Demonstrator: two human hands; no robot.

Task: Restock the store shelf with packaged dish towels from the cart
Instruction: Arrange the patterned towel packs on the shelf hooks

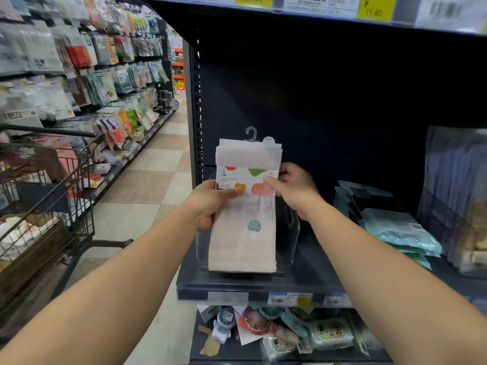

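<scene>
1. My one head camera looks forward and down, close over my outstretched arms, at the dark shelf (263, 283).
2. Its wide angle catches the cart (47, 196) at my left.

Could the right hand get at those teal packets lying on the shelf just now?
Probably not yet. The right hand and left hand both hold the dish towel pack. The path to the teal packets looks clear, but that grip must let go first.

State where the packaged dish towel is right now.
Centre of the head view: the dish towel pack is held upright between left hand and right hand, before the clear bin.
</scene>
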